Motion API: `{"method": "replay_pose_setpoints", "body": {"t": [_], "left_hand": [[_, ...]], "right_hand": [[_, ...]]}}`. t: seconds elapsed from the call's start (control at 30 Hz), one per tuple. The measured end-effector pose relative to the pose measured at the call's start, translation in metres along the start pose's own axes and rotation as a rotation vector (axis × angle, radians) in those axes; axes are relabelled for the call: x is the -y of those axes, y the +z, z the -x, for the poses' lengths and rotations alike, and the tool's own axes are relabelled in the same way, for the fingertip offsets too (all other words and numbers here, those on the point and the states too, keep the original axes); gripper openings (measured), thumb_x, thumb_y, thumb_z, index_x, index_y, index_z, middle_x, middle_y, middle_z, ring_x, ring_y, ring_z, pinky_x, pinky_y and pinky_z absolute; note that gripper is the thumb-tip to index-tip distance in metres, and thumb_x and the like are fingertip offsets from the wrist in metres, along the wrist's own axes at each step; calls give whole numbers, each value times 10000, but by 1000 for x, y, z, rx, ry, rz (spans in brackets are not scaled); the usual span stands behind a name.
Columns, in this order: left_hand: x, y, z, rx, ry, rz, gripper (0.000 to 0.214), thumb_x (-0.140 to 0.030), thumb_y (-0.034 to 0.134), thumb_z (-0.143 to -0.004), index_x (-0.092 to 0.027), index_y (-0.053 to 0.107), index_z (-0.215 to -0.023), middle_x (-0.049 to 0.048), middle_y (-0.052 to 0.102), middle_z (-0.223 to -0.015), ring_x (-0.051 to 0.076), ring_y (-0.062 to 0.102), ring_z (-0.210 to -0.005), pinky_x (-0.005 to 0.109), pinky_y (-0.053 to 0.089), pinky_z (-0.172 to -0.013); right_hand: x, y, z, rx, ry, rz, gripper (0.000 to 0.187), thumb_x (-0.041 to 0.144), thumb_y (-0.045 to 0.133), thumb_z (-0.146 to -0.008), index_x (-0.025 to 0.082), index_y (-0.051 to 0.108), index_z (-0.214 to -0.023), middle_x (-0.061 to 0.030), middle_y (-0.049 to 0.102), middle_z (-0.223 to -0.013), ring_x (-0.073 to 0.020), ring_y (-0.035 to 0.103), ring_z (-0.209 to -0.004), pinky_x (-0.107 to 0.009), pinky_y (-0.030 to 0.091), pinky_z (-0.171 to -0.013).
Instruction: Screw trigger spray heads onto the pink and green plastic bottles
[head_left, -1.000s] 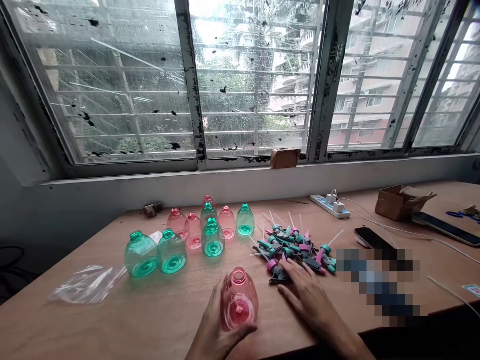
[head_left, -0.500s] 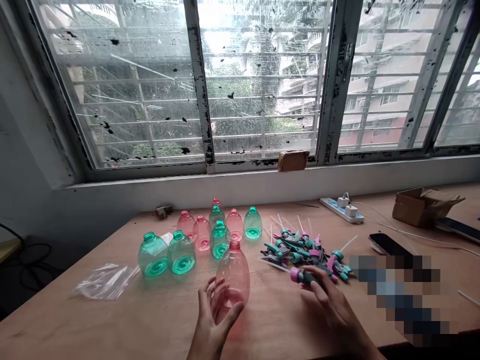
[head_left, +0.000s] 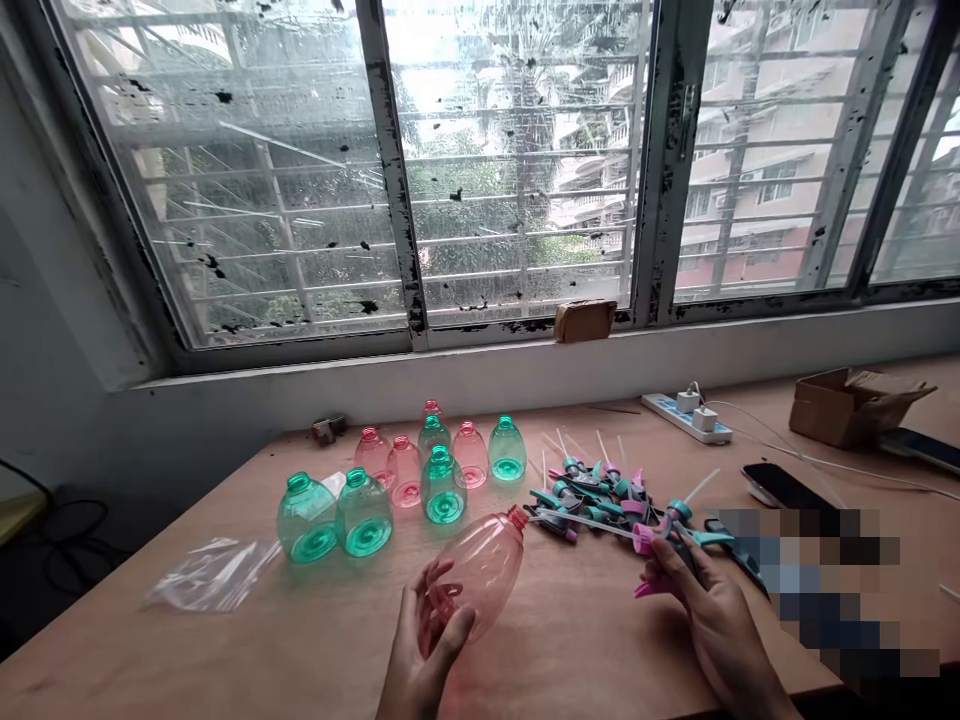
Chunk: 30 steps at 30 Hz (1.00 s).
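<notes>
My left hand (head_left: 427,640) is wrapped round the lower part of a clear pink bottle (head_left: 484,570), which tilts with its open neck to the right. In my right hand (head_left: 705,610) is a spray nozzle (head_left: 643,540) with a pink collar and a dark body. Its thin clear tube points left, and the tube's tip is close to the bottle's mouth; I cannot tell whether it has entered. Behind my right hand lies a heap of spray nozzles (head_left: 592,490) in teal, pink and grey.
Several green bottles (head_left: 367,515) and pink bottles (head_left: 406,470) stand upright behind my left hand. A plastic bag (head_left: 214,575) lies at the left. On the right are a phone (head_left: 787,485), a power strip (head_left: 686,418) and a cardboard box (head_left: 840,410); the window is behind.
The pink bottle has gone from upright to tilted right. My right hand has drawn the spray nozzle rightward from the heap, and its tube now reaches toward the bottle's neck.
</notes>
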<state>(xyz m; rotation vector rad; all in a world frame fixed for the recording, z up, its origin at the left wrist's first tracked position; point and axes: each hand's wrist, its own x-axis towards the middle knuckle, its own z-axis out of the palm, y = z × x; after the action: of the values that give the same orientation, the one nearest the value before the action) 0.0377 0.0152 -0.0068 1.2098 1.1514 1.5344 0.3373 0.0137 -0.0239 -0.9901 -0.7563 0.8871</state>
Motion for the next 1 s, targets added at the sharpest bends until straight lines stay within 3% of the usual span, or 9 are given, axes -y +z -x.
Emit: {"method": "replay_pose_setpoints", "body": {"t": [0.23, 0.4, 0.57, 0.8, 1.0], "left_hand": [[-3, -1, 1, 64, -24, 3, 638, -501, 773, -732, -235, 550, -1268, 121, 601, -1341, 295, 610, -1136, 368, 549, -915], [-6, -4, 5, 199, -67, 75, 674, -446, 754, -782, -259, 497, -1376, 111, 578, -1425, 331, 542, -1296, 411, 488, -1045], [1, -9, 6, 338, -55, 83, 668, -436, 742, -810, -289, 484, -1408, 113, 524, -1484, 354, 501, -1344, 452, 466, -1076], [-2, -9, 6, 349, -72, 118, 646, -425, 747, -815, -280, 487, -1388, 138, 491, -1515, 384, 443, -1396, 469, 486, -1064], [-5, -5, 11, 435, -25, 8, 793, -434, 713, -839, -292, 316, -1511, 95, 434, -1571, 322, 325, -1475, 464, 279, -1208]], "right_hand": [[3, 1, 5, 113, 30, 42, 294, 458, 740, -830, 185, 674, -920, 47, 645, -646, -144, 609, -596, -218, 581, -586], [5, 4, 7, 213, 23, 113, 298, 448, 761, -814, 193, 701, -956, 27, 681, -726, -153, 615, -656, -228, 564, -617], [4, 15, 12, 417, 134, 113, 385, 548, 689, -838, 196, 664, -991, -30, 756, -731, -199, 669, -651, -287, 563, -574], [1, 38, 26, 504, 217, 14, 435, 514, 727, -824, 190, 614, -1091, -53, 789, -761, -217, 709, -698, -309, 566, -627], [-1, 33, 27, 570, 275, 25, 444, 527, 687, -852, 167, 599, -1095, -51, 779, -716, -211, 717, -659, -315, 561, -633]]}}
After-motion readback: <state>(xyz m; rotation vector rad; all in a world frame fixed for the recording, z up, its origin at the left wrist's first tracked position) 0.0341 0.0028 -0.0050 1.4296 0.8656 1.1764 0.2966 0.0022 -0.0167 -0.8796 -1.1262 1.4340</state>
